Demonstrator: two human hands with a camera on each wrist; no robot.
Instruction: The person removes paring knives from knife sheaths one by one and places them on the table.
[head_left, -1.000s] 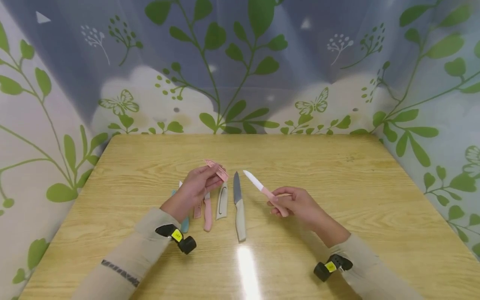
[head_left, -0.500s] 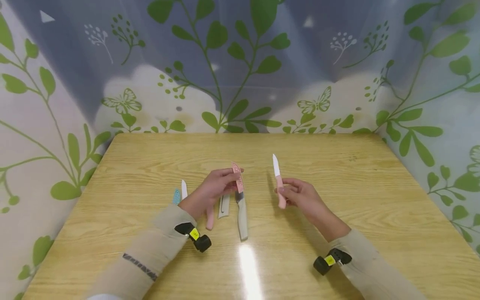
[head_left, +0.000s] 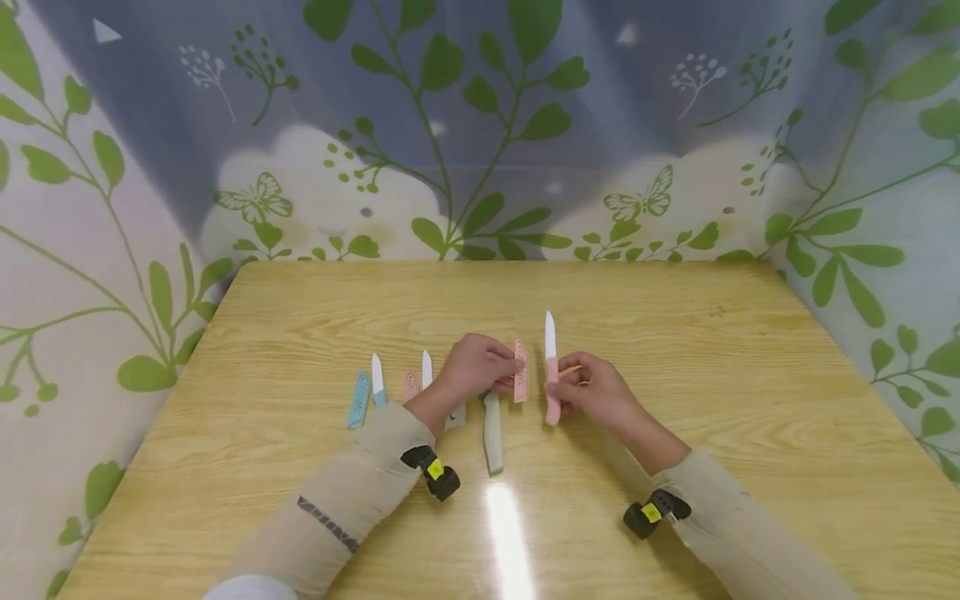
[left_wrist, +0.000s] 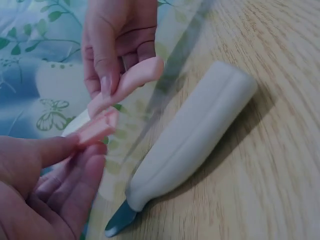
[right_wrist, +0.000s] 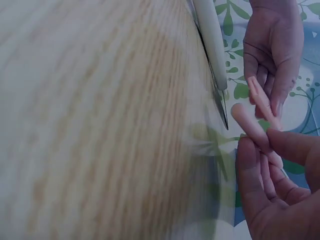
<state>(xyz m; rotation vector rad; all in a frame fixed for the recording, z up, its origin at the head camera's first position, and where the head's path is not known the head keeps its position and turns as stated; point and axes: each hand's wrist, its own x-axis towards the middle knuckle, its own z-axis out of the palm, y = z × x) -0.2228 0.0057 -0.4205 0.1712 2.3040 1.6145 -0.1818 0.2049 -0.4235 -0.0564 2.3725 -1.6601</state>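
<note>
My left hand [head_left: 477, 364] pinches a pink knife sheath [head_left: 521, 371] with printed markings between thumb and fingers. To its right, my right hand [head_left: 600, 387] pinches the pink handle of a small knife [head_left: 552, 392], its white blade pointing away from me. Sheath and knife stand nearly parallel, a small gap between them in the head view. In the left wrist view the sheath's end [left_wrist: 100, 129] lies close by the knife handle [left_wrist: 132, 82]. Below my left hand a larger knife with a cream handle [head_left: 492, 433] lies on the table; the hand hides most of its dark blade.
Left of my hands lie a blue sheath [head_left: 359, 400], a blue-handled knife [head_left: 377, 375], another pink sheath [head_left: 411, 385] and a white blade [head_left: 427, 369]. A pale sheath [head_left: 456, 415] is partly hidden under my left wrist. Patterned cloth [head_left: 480, 208] rises behind the wooden table [head_left: 675, 317].
My left hand has moved right with the pink sheath, which has turned from slanted to upright in view. The pink knife has also turned, its blade now pointing straight away.
</note>
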